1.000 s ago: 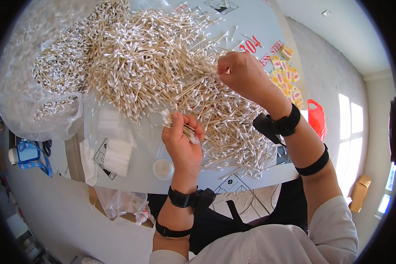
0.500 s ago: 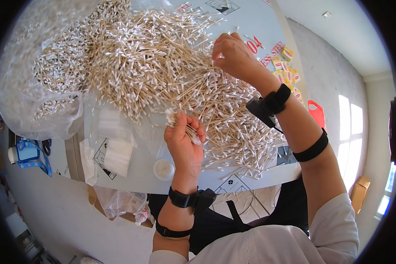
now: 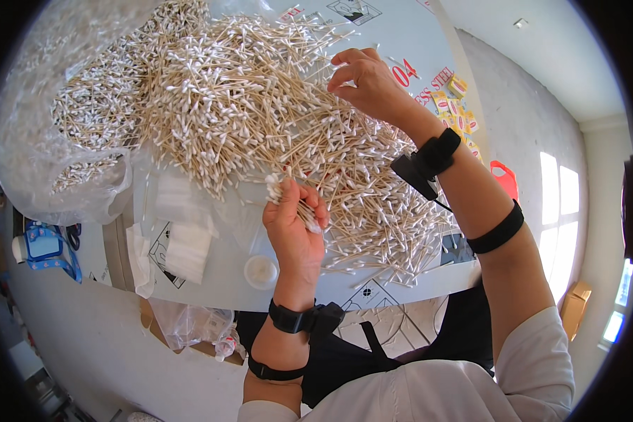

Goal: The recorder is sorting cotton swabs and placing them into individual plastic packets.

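My left hand [image 3: 292,228] is closed around a small bunch of cotton swabs [image 3: 307,212], their white tips showing beyond the thumb. It hovers at the near edge of a wide heap of cotton swabs [image 3: 218,105] with pale sticks. My right hand [image 3: 367,81] is over the far right side of the heap, its fingers bent but apart, and I see nothing between them. Looser swabs [image 3: 387,204] spread across the table between and below my two hands.
A clear plastic bag [image 3: 21,169] with more swabs lies at the left. Stacked clear pouches [image 3: 188,252] and a round white lid or tub [image 3: 261,271] sit near the table's front edge. Small yellow-and-white packets [image 3: 458,116] line the right side. A blue lanyard [image 3: 53,246] hangs far left.
My right hand has shifted slightly left and its fingers have spread from a pinched pose. My left hand keeps its place and its bunch.
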Tool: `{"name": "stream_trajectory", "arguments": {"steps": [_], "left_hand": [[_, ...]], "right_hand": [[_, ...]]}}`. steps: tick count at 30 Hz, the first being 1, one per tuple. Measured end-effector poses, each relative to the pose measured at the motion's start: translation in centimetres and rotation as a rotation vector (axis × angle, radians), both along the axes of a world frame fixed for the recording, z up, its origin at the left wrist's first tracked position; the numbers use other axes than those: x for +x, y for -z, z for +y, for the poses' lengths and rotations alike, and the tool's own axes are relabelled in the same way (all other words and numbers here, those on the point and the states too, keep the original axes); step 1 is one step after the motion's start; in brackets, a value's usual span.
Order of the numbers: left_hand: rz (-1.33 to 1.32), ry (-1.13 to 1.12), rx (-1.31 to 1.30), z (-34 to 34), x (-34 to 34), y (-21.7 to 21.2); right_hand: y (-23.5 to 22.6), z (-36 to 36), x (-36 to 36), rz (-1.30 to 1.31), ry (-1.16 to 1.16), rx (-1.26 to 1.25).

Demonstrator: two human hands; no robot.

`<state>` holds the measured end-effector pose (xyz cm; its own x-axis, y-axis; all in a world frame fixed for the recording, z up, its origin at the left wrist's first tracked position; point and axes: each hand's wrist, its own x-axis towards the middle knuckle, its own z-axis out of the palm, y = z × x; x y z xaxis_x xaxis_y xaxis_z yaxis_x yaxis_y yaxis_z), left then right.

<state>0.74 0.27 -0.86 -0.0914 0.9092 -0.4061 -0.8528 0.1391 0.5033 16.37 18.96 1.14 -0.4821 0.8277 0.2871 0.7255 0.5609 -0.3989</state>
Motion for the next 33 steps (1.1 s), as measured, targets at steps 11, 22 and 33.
{"name": "stream_trajectory", "arguments": {"steps": [11, 22, 33], "left_hand": [[-0.002, 0.013, 0.018, 0.0, 0.0, 0.2], [0.000, 0.010, 0.021, 0.0, 0.1, 0.2], [0.012, 0.008, 0.036, 0.0, -0.2, 0.1]], "right_hand": [[-0.5, -0.1, -1.3, -0.131, 0.094, -0.108], [1.1, 0.1, -2.5, -0.125, 0.139, 0.008], [-3.5, 0.2, 0.3, 0.542, 0.193, -0.468]]}}
